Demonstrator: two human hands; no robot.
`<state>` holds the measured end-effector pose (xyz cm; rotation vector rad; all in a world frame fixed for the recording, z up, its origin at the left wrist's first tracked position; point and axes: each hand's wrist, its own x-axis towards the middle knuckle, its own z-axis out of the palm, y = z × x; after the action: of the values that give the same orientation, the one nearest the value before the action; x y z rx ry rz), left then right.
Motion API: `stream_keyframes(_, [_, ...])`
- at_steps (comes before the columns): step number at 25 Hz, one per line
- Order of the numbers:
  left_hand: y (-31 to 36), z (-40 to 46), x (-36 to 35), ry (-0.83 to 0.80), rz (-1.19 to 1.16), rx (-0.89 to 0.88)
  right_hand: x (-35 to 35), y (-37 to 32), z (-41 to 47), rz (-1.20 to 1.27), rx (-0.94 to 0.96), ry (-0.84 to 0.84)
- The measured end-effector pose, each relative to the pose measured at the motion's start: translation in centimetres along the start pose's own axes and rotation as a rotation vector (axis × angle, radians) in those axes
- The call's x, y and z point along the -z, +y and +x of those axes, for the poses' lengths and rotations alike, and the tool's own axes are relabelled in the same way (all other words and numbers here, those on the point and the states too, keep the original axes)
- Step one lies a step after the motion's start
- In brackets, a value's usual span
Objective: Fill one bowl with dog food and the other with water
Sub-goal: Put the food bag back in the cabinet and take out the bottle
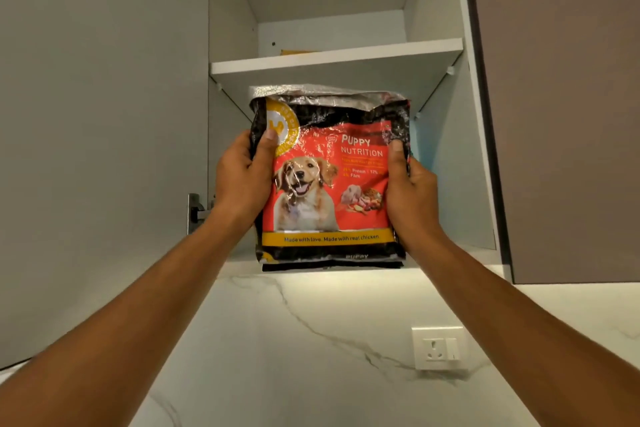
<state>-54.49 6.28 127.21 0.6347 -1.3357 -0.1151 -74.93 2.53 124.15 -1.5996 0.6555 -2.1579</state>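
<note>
A red and black bag of puppy food, with a dog pictured on its front, is upright at the mouth of an open wall cabinet. Its silver top is folded and crumpled. My left hand grips the bag's left edge, thumb on the front. My right hand grips the right edge the same way. The bag's bottom is level with the cabinet's lower shelf edge; I cannot tell whether it rests on it. No bowls are in view.
The open cabinet door stands to the left with a hinge on it. An upper shelf holds a yellow item. A closed brown cabinet door is on the right. Below, a marbled wall carries a white socket.
</note>
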Motion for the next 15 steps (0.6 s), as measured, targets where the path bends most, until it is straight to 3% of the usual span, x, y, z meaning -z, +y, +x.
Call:
stream_keyframes(10, [-6.6,3.0,0.2,0.011,0.098,0.117,-3.8,5.5,3.9,-0.125,-0.066,-0.198])
stream_keyframes(15, [-7.0,3.2,0.2,0.016,0.122,0.144,-3.7,5.8,4.2,-0.137,-0.069,-0.200])
